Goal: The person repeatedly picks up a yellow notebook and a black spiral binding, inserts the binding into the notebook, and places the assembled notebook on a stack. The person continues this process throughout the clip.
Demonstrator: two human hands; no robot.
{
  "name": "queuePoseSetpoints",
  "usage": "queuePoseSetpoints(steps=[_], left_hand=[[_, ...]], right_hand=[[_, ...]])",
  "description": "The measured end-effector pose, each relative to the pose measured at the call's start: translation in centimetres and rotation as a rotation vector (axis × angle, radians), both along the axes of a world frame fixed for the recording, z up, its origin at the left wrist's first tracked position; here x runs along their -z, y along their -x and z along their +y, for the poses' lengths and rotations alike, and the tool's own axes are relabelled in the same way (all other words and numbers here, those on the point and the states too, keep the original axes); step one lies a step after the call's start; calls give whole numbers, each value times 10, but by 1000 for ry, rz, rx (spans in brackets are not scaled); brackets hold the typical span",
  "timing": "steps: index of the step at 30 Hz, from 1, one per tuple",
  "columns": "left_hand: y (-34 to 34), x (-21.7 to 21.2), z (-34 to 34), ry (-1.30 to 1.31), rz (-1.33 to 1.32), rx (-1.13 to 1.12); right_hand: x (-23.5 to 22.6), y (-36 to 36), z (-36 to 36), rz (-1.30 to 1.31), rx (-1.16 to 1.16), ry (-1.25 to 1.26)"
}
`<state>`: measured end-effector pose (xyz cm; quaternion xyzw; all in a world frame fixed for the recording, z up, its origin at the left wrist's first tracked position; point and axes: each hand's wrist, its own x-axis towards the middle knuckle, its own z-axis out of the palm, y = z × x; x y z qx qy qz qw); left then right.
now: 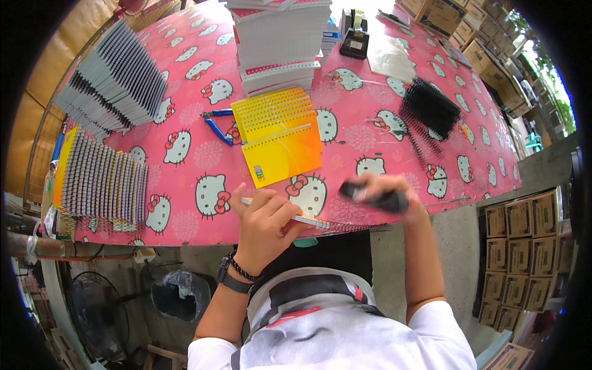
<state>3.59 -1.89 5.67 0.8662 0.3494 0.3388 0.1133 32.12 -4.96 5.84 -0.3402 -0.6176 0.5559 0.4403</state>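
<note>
My left hand (262, 219) grips a thin notebook (311, 221), seen almost edge-on at the table's near edge. A dark spiral coil (357, 227) stretches rightward from the notebook's end. In my right hand (398, 188), above the coil, is a black hand-held object (390, 201); motion blurs it, so its kind is unclear. Just beyond my left hand lie overlapping yellow-orange notebook covers (280, 157) with punched holes along one edge. Blue-handled pliers (218, 131) rest at their left side.
A pink patterned table (345, 160) bears a tall stack of punched paper (280, 46), a tape dispenser (355, 43) and a bunch of black coils (431, 108). Coil-bound notebooks (102, 179) stand in stacks at left. Cardboard boxes (521, 253) are piled beyond the right side.
</note>
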Motion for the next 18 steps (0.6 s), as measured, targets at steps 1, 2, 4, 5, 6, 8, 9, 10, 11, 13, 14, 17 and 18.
queuePoseSetpoints(steps=[1, 2, 4, 5, 6, 8, 9, 10, 11, 13, 14, 17, 18], left_hand=[[-2, -1, -1, 8, -3, 19], [-5, -2, -1, 7, -12, 48], [-6, -2, -3, 10, -3, 42], [-5, -3, -2, 9, -1, 27], [-6, -4, -1, 6, -8, 30], [-7, -4, 0, 2, -23, 38], [-7, -5, -1, 6, -25, 33], [-8, -5, -2, 10, -27, 26], [-8, -4, -2, 9, -32, 9], [-9, -5, 2, -3, -23, 32], [-6, -3, 1, 2, -8, 47], [-3, 6, -1, -57, -87, -55], [-5, 10, 2, 6, -261, -87]], right_hand=[[-1, 17, -7, 25, -81, 12], [-2, 24, -8, -255, -41, -4], [-1, 31, -8, -344, 168, 39], [-6, 33, -4, -432, 252, -35], [-10, 34, -4, -297, 147, -26], [-14, 37, -8, -28, -58, -2], [-12, 38, -6, -198, 46, -16], [-7, 38, -3, -368, 149, -30], [-5, 38, 3, -540, 243, -51], [-15, 35, 5, -278, 74, -42], [-21, 39, 3, -218, 11, -42], [-11, 45, 13, -676, 188, -87], [-11, 40, 11, -422, 132, -37]])
